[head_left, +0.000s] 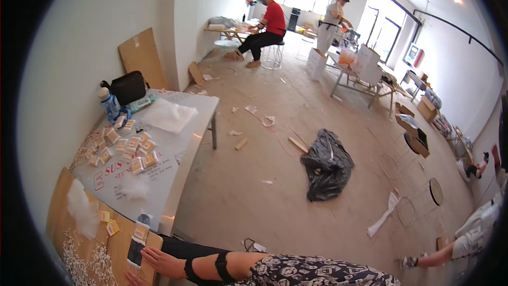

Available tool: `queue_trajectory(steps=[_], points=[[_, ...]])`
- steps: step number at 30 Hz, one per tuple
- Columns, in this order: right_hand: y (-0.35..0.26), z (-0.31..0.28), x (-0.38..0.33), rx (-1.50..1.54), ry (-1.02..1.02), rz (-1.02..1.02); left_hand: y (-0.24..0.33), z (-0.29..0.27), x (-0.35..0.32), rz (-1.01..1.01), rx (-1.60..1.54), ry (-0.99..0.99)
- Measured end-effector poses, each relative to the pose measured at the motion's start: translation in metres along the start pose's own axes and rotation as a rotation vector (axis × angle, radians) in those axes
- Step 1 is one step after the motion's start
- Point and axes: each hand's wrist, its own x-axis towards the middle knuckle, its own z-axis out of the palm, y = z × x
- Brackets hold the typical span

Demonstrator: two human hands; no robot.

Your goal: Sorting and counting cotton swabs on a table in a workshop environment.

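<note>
My right hand (163,263) reaches in over a wooden board, its fingers stretched out beside a small dark rectangular piece (135,253). A row of white cotton swabs (134,270) lies just below that piece, between my two hands. Only part of my left hand (136,279) shows at the lower edge, close to the swabs; its grip is cut off from view. A packet of cotton swabs (141,231) sits just beyond the dark piece. Loose cotton swabs (98,262) are heaped on the board's left, near two small yellow-and-white labels (112,227) and white fluffy cotton (82,212).
A grey-topped table (180,180) adjoins the board, bearing several swab packets (132,145), a white sheet (169,115), a blue bottle (109,105) and a black bag (127,87). A black plastic bag (327,167) lies on the floor. Other people sit and stand farther off.
</note>
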Motion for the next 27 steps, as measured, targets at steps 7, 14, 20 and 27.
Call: queue_trajectory(steps=[7,14,20,27], points=[[0.000,0.018,0.003,-0.079,0.027,-0.019,-0.008,0.018,0.001,0.031,0.177,-0.001],[-0.001,0.034,0.005,-0.094,0.045,-0.005,-0.003,0.011,0.002,0.035,0.129,0.068],[-0.001,0.037,0.003,-0.038,0.080,0.032,-0.006,0.012,0.004,0.049,0.058,0.135],[-0.006,0.023,0.000,-0.032,0.100,0.005,0.003,-0.010,0.006,-0.003,0.039,-0.023]])
